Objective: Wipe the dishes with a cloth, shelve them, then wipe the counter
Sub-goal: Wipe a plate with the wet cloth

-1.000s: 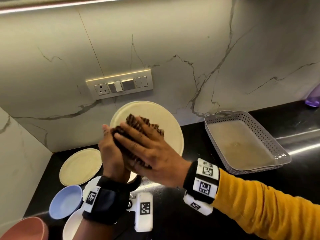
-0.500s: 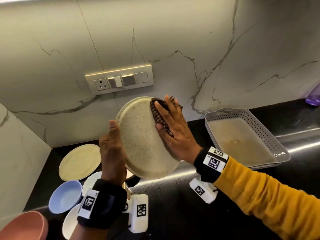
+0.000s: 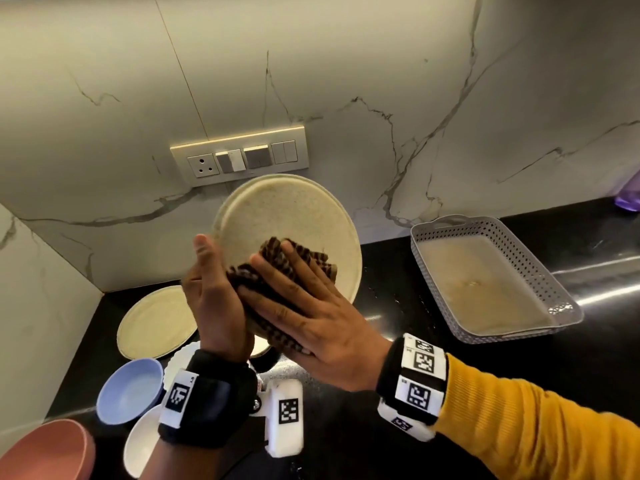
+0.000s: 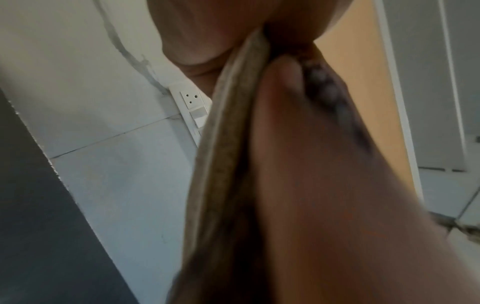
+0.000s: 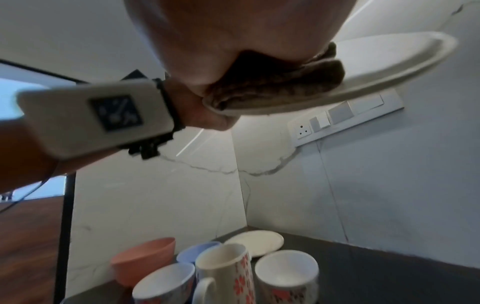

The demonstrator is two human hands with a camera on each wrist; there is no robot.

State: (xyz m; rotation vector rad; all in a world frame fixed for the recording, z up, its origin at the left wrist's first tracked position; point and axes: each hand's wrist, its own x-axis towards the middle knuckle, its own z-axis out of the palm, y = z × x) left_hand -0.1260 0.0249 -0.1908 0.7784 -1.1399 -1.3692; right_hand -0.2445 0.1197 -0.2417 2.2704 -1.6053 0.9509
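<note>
Fingers of my right hand (image 3: 311, 327) lie flat, pressing the ribbed brown cloth (image 3: 287, 268) onto a speckled cream plate (image 3: 287, 220) that my left hand (image 3: 211, 306) clamps upright by its rim. Below the grip a second plate (image 3: 152, 323), smooth bowls and floral mugs (image 5: 223, 273) sit unshelved on the glossy black counter (image 3: 398, 427), so I judge we're early, counter unwiped

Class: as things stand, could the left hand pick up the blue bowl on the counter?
Probably not yet: the left hand grips the plate being wiped. The blue bowl sits uncovered just below it.
</note>
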